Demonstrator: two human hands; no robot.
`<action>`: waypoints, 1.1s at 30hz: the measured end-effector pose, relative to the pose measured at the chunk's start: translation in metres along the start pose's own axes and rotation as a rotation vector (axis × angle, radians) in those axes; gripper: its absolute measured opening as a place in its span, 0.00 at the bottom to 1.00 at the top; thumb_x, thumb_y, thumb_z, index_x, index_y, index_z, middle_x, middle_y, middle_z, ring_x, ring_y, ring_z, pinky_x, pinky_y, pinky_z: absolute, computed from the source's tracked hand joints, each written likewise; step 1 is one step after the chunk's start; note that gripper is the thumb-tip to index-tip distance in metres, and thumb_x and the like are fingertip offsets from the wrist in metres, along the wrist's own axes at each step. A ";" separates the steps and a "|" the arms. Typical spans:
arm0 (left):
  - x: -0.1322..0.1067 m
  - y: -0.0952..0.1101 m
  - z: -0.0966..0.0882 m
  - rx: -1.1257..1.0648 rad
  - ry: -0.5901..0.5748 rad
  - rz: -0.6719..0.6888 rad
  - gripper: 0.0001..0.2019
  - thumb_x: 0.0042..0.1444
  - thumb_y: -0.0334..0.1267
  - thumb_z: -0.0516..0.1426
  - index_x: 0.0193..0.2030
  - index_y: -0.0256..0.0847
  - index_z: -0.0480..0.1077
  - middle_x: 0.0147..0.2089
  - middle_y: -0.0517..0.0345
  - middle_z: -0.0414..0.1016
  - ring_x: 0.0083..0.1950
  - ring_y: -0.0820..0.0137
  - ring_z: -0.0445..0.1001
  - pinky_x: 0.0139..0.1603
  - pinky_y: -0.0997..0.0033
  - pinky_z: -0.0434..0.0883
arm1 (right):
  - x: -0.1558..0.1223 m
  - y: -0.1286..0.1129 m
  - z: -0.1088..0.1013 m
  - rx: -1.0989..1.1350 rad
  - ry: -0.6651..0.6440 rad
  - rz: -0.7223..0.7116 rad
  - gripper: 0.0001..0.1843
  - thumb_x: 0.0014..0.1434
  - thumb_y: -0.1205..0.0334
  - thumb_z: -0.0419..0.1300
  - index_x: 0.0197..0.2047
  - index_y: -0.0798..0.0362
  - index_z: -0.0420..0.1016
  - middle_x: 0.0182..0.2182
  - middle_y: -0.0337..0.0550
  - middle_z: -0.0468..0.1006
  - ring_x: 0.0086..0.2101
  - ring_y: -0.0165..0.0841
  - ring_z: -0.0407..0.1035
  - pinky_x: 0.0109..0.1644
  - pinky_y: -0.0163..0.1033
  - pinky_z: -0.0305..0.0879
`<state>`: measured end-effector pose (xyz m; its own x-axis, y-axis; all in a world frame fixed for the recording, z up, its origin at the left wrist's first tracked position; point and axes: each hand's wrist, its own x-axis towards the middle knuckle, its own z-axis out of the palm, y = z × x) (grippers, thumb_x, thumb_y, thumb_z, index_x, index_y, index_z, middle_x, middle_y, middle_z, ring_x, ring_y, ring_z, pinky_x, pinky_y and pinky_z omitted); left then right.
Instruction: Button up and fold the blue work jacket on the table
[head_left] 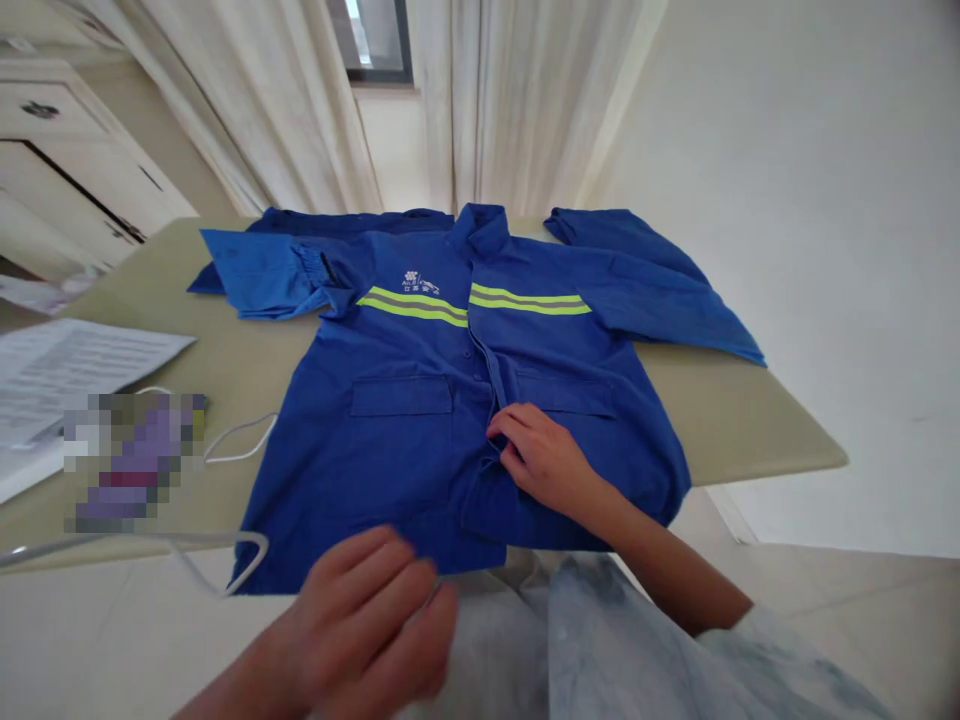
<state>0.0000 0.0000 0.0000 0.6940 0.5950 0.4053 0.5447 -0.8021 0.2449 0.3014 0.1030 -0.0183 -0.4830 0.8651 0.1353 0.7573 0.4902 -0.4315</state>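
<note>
Table (750, 430), jacket (390, 450), blurry left hand (371, 615)

White lettering (409, 283) beginning "An" was printed beneath a dotted emblem (410, 275) on the blue jacket (465, 390), with Chinese characters (421, 290) below. The print on the papers (82, 365) could not be read.

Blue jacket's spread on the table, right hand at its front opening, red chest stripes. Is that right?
Not quite: the chest stripes are yellow-green, not red, as the head view shows. The blue jacket, table and right hand are as you say.
</note>
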 end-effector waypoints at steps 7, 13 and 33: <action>0.107 -0.030 0.085 0.140 -0.206 -0.214 0.25 0.74 0.38 0.48 0.75 0.40 0.61 0.77 0.46 0.62 0.77 0.55 0.60 0.77 0.40 0.57 | -0.019 -0.009 -0.004 -0.242 0.054 0.182 0.07 0.71 0.58 0.61 0.45 0.51 0.78 0.40 0.46 0.82 0.45 0.42 0.70 0.51 0.46 0.61; 0.071 -0.020 0.085 0.040 -0.268 -0.210 0.42 0.69 0.65 0.50 0.80 0.40 0.52 0.80 0.44 0.54 0.81 0.49 0.50 0.79 0.36 0.45 | -0.025 -0.019 0.001 -0.262 0.006 0.218 0.18 0.69 0.44 0.64 0.47 0.52 0.78 0.40 0.50 0.83 0.46 0.45 0.70 0.52 0.49 0.61; 0.119 -0.047 0.074 -0.280 -0.283 -0.296 0.18 0.61 0.33 0.62 0.58 0.45 0.72 0.69 0.47 0.69 0.73 0.54 0.63 0.71 0.46 0.63 | -0.027 -0.025 0.009 -0.252 0.003 0.092 0.04 0.71 0.62 0.62 0.46 0.51 0.77 0.42 0.47 0.80 0.45 0.41 0.73 0.53 0.46 0.63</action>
<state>0.0921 0.1122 -0.0280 0.6505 0.7586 0.0374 0.6172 -0.5567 0.5561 0.2914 0.0669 -0.0194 -0.4063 0.9072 0.1087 0.8836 0.4204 -0.2060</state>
